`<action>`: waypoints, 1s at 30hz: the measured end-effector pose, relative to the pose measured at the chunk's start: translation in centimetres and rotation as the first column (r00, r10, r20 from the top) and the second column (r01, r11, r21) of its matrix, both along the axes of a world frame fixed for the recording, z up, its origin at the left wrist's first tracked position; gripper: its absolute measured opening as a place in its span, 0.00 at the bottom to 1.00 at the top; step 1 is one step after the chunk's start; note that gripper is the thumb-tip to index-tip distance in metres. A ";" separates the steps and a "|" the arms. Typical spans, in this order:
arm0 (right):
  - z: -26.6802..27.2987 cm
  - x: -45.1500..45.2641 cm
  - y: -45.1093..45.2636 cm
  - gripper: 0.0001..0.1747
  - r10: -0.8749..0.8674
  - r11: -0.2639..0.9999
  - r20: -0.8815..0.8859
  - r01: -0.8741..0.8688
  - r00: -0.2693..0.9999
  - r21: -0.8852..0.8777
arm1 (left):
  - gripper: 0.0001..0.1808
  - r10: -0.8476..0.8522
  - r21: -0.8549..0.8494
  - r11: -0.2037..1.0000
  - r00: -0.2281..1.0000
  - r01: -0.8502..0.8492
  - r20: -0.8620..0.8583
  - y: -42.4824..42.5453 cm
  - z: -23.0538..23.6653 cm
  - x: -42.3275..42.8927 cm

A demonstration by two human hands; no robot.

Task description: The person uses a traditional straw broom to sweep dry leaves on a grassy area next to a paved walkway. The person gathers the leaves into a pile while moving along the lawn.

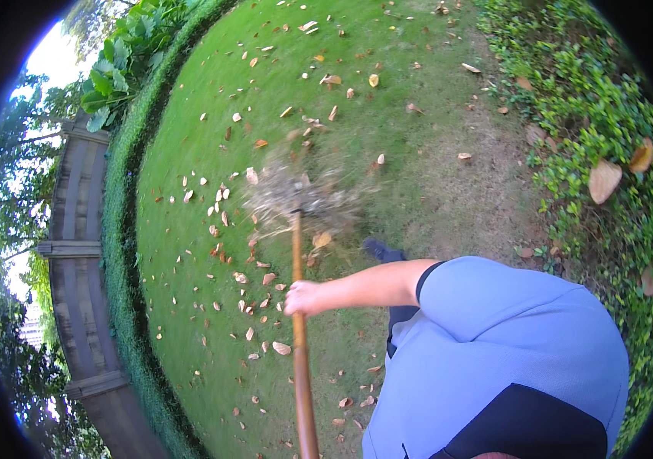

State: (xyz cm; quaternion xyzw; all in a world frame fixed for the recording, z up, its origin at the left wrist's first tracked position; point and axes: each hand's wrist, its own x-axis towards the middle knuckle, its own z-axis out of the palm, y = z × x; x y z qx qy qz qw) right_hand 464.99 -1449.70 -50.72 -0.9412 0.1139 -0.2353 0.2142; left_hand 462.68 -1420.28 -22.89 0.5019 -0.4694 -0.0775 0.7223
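Note:
My right hand (303, 298) is wrapped around the wooden handle (296, 246) of a broom, partway along its length. The handle runs from the picture's bottom edge up to a bushy, twig-like broom head (303, 192), which is blurred and spread over the grass. Dry fallen leaves (223, 192) lie to the left of the bristles, and a brownish one (322, 239) is just below them. My left hand is out of view. A dark shoe (382, 251) shows beyond my outstretched arm.
Scattered leaves dot the lawn (188, 356). At the right runs a leafy hedge (584, 97) with large dry leaves on it; bare soil (475, 195) borders it. A low clipped hedge (117, 229) and a wooden fence (76, 212) curve along the left, with broad-leaved plants (111, 74) above.

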 end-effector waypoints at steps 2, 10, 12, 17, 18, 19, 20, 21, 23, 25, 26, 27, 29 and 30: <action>3.7 4.2 0.0 0.13 0.067 0.998 0.304 -0.068 0.950 -0.008 | 0.12 0.020 -0.057 0.998 0.998 -0.016 0.058 -1.4 -0.5 0.3; 8.1 -0.3 -12.4 0.08 0.047 0.999 0.008 -0.046 0.999 -0.027 | 0.14 -0.188 -0.274 0.948 0.980 0.162 -0.072 -14.6 -2.8 11.9; 7.5 -5.1 -18.2 0.06 -0.165 0.984 -0.115 0.155 0.979 -0.091 | 0.15 -0.307 -0.307 0.917 0.942 0.255 -0.135 -19.8 -3.2 14.4; 4.1 -23.8 -28.9 0.04 -0.701 0.704 0.014 0.696 0.713 -0.141 | 0.16 -0.638 -0.291 0.767 0.637 0.571 -0.432 -37.8 -7.0 12.7; 3.1 -27.7 -29.4 0.04 -0.801 0.599 -0.166 0.780 0.576 -0.180 | 0.15 -0.701 -0.420 0.671 0.338 0.611 -0.628 -41.4 -8.1 10.3; 2.1 -31.5 -28.9 0.08 -0.863 0.505 -0.114 0.845 0.492 -0.176 | 0.12 -0.620 -0.121 0.708 0.529 0.696 -0.580 -44.1 -9.5 6.9; 1.1 -34.7 -28.5 0.14 -0.875 0.438 -0.286 0.890 0.390 -0.125 | 0.11 -0.676 -0.133 0.639 0.471 0.757 -0.567 -46.2 -10.5 3.5; 0.2 -37.5 -28.0 0.18 -0.889 0.360 -0.343 0.926 0.305 -0.112 | 0.10 -0.603 -0.037 0.649 0.485 0.760 -0.634 -48.0 -11.4 0.3; -1.3 -42.2 -27.0 0.12 -0.786 0.259 -0.599 0.961 0.152 -0.096 | 0.08 -0.637 0.051 0.546 0.453 0.836 -0.623 -49.5 -12.9 -4.9; -2.1 -44.2 -27.2 0.11 -0.553 0.193 -0.831 0.980 0.062 -0.055 | 0.07 -0.741 0.025 0.361 0.303 0.932 -0.599 -49.9 -13.3 -6.5; -2.4 -43.8 -27.6 0.12 -0.533 0.385 -0.839 0.915 0.114 -0.120 | 0.07 -0.641 0.029 0.484 0.377 0.875 -0.669 -49.2 -12.9 -6.1; -2.5 -42.8 -28.0 0.12 -0.510 0.521 -0.820 0.852 0.259 -0.055 | 0.07 -0.575 -0.045 0.602 0.394 0.797 -0.717 -48.4 -12.3 -5.2; -3.2 -36.8 -30.0 0.13 -0.345 0.743 -0.817 0.666 0.462 0.062 | 0.10 -0.502 -0.033 0.752 0.540 0.658 -0.675 -45.9 -10.1 -1.5; -3.5 -32.9 -30.7 0.13 -0.274 0.809 -0.804 0.579 0.528 0.105 | 0.11 -0.442 0.001 0.808 0.606 0.590 -0.662 -44.0 -8.8 0.2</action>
